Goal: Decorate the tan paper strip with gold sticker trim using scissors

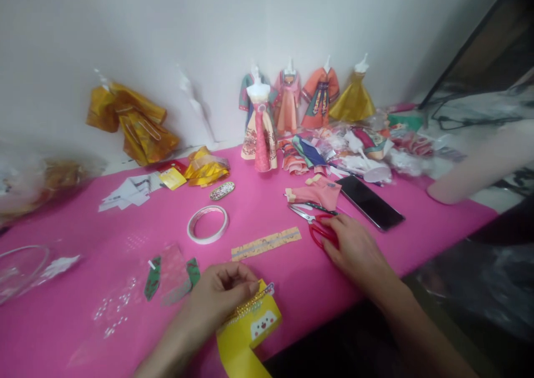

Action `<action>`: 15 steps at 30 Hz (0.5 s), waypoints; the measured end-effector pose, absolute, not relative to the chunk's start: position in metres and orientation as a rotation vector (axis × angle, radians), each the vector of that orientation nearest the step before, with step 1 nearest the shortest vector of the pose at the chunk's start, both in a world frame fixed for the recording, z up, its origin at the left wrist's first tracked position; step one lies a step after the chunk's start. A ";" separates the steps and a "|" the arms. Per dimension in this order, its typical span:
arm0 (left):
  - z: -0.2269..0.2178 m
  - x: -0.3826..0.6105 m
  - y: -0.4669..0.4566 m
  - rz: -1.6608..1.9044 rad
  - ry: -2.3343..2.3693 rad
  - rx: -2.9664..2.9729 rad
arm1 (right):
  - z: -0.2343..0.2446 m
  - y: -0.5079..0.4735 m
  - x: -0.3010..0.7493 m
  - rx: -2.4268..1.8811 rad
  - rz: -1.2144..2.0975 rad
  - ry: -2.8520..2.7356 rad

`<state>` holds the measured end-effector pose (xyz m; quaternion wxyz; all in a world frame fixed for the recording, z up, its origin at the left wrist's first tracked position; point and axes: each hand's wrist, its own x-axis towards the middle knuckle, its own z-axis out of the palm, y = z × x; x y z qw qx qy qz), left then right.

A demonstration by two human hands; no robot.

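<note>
My left hand pinches a yellow card with a small white cartoon face printed on it. A strip of gold bead trim lies along the card's upper edge, under my fingers. On the right, my right hand grips the red handles of the scissors, which lie on the pink table with their blades pointing away to the left. Part of the handles is hidden by the fingers. A patterned tan fabric strip lies between my hands. Just beyond the scissors is a small pink doll garment.
A black phone lies right of the scissors. A tape roll, an oval patterned clip and cut fabric pieces lie leftward. Dressed doll forms stand along the wall, beside piled clothes and plastic bags.
</note>
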<state>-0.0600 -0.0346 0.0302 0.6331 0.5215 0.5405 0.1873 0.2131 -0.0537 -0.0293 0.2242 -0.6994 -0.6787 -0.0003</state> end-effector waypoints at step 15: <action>0.012 -0.076 -0.036 0.479 1.142 1.082 | 0.000 -0.112 0.202 -1.572 0.441 -1.932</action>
